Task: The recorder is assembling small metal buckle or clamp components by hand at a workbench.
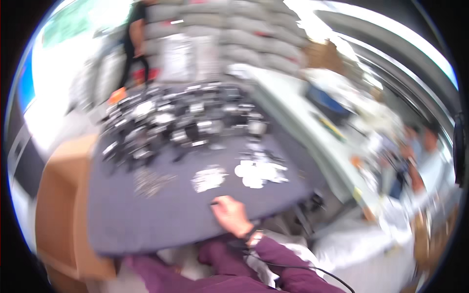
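My right hand is over the near part of a dark grey table, with its fingers closed. A small dark piece shows at the fingertips, too blurred to name. Just beyond the hand lies a pile of small silvery-white pieces. To its right are white round flat pieces, and to its left a heap of thin, dull metallic bits. Many black and silver parts crowd the far half of the table. I cannot make out my left hand.
An open cardboard box stands against the table's left side. Along the right runs a long pale bench with bags and loose items. People are at the far right, another person at the back left. Stacked sacks line the back.
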The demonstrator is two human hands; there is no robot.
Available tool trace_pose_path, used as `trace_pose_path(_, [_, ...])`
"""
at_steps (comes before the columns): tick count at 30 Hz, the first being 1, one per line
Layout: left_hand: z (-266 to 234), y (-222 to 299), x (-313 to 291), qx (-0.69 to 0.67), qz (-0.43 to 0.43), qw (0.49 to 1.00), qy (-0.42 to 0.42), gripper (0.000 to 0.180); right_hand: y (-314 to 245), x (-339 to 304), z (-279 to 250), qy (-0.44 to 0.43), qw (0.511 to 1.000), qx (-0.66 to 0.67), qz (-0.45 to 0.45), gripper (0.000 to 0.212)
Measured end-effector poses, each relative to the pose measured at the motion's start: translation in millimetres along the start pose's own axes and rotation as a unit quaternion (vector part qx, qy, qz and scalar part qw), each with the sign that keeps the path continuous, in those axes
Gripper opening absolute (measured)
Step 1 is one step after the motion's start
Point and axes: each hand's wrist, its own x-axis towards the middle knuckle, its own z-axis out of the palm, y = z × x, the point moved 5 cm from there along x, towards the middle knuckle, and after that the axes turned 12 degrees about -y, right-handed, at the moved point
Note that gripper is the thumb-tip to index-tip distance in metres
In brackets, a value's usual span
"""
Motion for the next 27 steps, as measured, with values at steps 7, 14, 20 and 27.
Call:
trace_pose_path(7, [23, 119, 77, -0.009, 0.136, 0.988, 0.070, 0.020, 7, -21, -50, 0.110, 0.992, -0.063, -0.015, 0.013])
trace_pose_path(14, [36, 46, -47, -0.028, 0.057, 0.992, 0.111, 0.020, -2, -10, -40, 0.091, 0.993, -0.051, -0.051, 0.014])
trace_pose_path(20, [-29, 6, -137, -0.035, -0.023, 0.983, 0.178, 0.020, 4, -9, -42, 0.078, 0.993, -0.070, -0.046, 0.013])
trace_pose_path(27, [-147, -35, -258, -0.018, -0.106, 0.967, 0.229, 0.021, 0, -12, -42, 0.074, 0.994, -0.070, -0.048, 0.014])
